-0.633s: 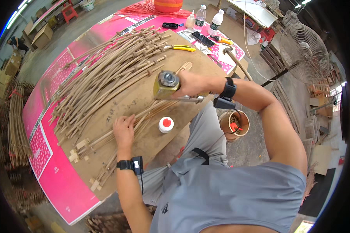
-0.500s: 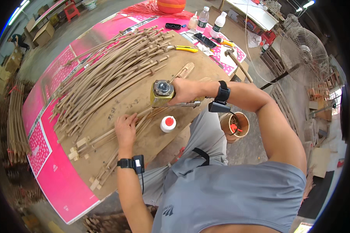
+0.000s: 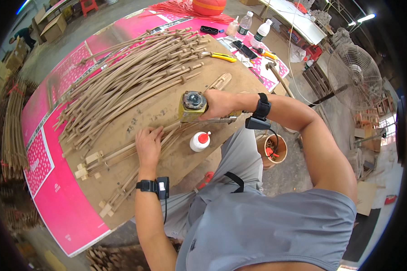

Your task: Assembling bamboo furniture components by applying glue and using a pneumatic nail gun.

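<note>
Right hand (image 3: 220, 104), arm bent, fist closed around yellow nail gun (image 3: 193, 105) near workbench (image 3: 167, 113) front edge. Left hand (image 3: 148, 144) flat, fingers spread, pressing bamboo strips (image 3: 122, 151); grips nothing.

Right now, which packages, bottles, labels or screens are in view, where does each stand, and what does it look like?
Glue bottle: on the board beside the left hand, squat, white, red cap.
Two water bottles: far table edge, clear, pale labels.
Cardboard boxes: on the floor far left, brown.
Phone: far end of the table, flat, black, screen dark.
</note>
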The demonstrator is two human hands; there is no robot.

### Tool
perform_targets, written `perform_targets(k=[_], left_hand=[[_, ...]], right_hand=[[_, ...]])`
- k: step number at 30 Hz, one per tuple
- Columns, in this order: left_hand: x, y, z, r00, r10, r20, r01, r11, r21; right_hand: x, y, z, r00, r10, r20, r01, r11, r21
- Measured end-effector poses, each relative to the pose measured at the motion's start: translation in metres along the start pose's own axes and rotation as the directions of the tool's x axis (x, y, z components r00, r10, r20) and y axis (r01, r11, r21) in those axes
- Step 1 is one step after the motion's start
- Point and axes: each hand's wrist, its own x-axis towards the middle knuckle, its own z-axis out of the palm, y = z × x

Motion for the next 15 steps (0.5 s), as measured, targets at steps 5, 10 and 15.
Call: perform_targets(k=[5, 10, 15], left_hand=[[0.002, 0.002, -0.001, 1.0, 0.01, -0.008, -0.01, 1.0, 0.008], [0.002, 0.003, 0.001, 1.0, 0.011, -0.009, -0.011, 1.0, -0.005], [0.0, 0.0, 0.001, 0.999, 0.012, -0.053, -0.012, 1.0, -0.005]], right_hand=[[0.004, 0.006, 0.0, 1.0, -0.009, 0.003, 0.009, 0.998, -0.055], [-0.001, -0.004, -0.002, 0.996, -0.075, -0.039, 0.073, 0.995, -0.061], [-0.002, -0.019, -0.007, 0.998, 0.043, 0.039, -0.037, 0.99, -0.136]])
